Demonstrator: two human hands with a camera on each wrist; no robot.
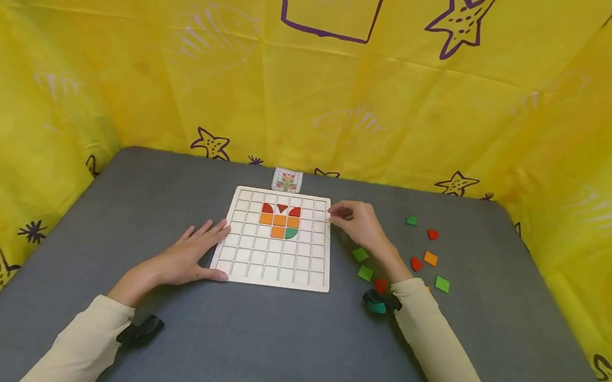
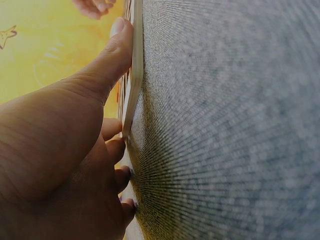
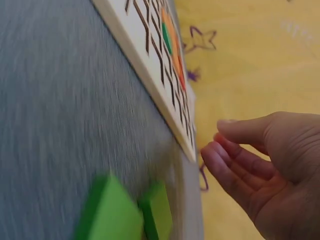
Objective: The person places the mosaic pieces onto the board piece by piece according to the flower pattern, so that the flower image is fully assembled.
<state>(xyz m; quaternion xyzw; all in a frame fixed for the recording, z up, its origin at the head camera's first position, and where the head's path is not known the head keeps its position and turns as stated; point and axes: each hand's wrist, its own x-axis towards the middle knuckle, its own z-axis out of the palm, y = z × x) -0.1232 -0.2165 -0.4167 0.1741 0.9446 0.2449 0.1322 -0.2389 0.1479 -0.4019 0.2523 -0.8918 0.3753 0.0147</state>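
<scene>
A white gridded board (image 1: 244, 256) lies on the table. In its upper middle sit red corner pieces and a red triangle, several orange squares (image 1: 278, 232) and a green quarter-round (image 1: 291, 233). My left hand (image 1: 185, 259) rests spread at the board's left edge, thumb (image 2: 107, 60) by the near corner and fingertips along the side. Beyond the right edge, my right hand (image 1: 358, 224) hovers with thumb and fingers loosely bent towards each other. The right wrist view shows a gap between those fingertips and nothing held in it.
Right of the board lie loose green squares (image 1: 366, 273), red pieces (image 1: 416, 264), an orange square (image 1: 430, 258) and a green piece (image 1: 412, 221), some near the right forearm. A small pattern card (image 1: 287, 180) lies behind the board. Yellow cloth (image 1: 315, 93) rises behind the table.
</scene>
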